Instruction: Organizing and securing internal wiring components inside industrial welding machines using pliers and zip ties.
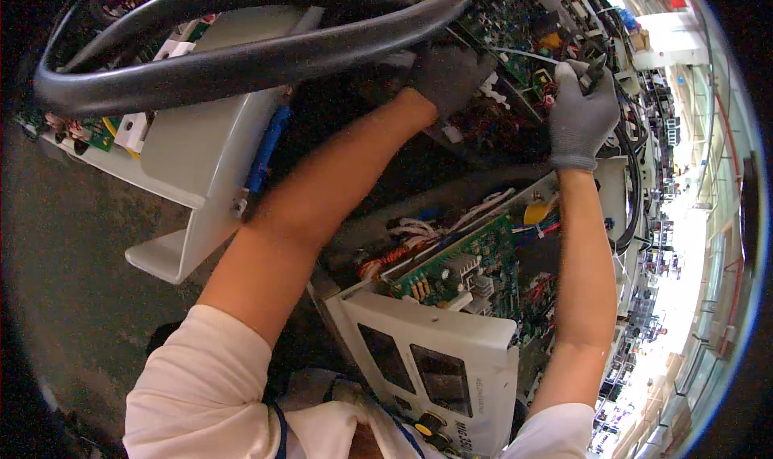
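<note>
My left hand [447, 80], in a dark grey glove, reaches inside an opened machine among wire bundles, beside a circuit board [499, 32]; its fingertips are too dark to make out. My right hand [584, 113], gloved in grey, is closed on a dark hand tool [594, 70], apparently pliers or cutters. A thin white strip [523, 55], like a cable tie, runs between the two hands. Below them lies a white front panel [431, 318] with dark display windows and a knob, with another green circuit board [427, 278] behind it.
A thick black cable [241, 56] loops across the upper left over a bent metal housing [193, 137] with circuit boards. Dark floor [88, 241] shows at left. Along the right stretch many machines [656, 258] in a bright hall.
</note>
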`<state>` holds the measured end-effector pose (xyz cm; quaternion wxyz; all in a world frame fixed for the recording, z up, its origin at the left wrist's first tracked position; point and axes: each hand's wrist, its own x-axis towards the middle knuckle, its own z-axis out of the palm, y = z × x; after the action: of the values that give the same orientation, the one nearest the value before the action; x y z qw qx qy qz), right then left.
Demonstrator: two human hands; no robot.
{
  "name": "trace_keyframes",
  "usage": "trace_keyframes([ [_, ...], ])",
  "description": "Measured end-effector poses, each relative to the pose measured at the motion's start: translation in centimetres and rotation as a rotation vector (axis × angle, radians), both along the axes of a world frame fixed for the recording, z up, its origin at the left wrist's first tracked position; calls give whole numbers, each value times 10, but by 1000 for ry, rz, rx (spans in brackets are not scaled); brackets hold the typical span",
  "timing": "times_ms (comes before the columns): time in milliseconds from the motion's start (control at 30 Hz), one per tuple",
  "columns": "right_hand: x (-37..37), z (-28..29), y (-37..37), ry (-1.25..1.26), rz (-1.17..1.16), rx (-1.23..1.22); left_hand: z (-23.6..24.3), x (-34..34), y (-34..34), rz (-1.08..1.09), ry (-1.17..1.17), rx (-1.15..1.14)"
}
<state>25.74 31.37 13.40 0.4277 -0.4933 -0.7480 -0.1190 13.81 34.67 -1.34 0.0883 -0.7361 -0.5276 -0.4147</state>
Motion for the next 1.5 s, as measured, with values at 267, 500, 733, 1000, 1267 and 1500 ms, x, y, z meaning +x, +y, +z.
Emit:
trace_keyframes([
  [267, 24, -2, 19, 172, -80, -123, 1, 0, 3, 20, -23, 221],
  [500, 23, 0, 16, 507, -177, -370, 4, -5, 1, 29, 16, 232],
  [733, 21, -11, 26, 193, -381, -365, 0, -2, 3, 23, 11, 226],
  [1000, 27, -1, 21, 470, -266, -272, -9, -2, 3, 5, -38, 227],
  [1267, 39, -10, 33, 347, -294, -284, -2, 4, 8, 38, -96, 353],
  [1500, 26, -24, 34, 220, -301, -467, -4, -4, 3, -26, -43, 254],
])
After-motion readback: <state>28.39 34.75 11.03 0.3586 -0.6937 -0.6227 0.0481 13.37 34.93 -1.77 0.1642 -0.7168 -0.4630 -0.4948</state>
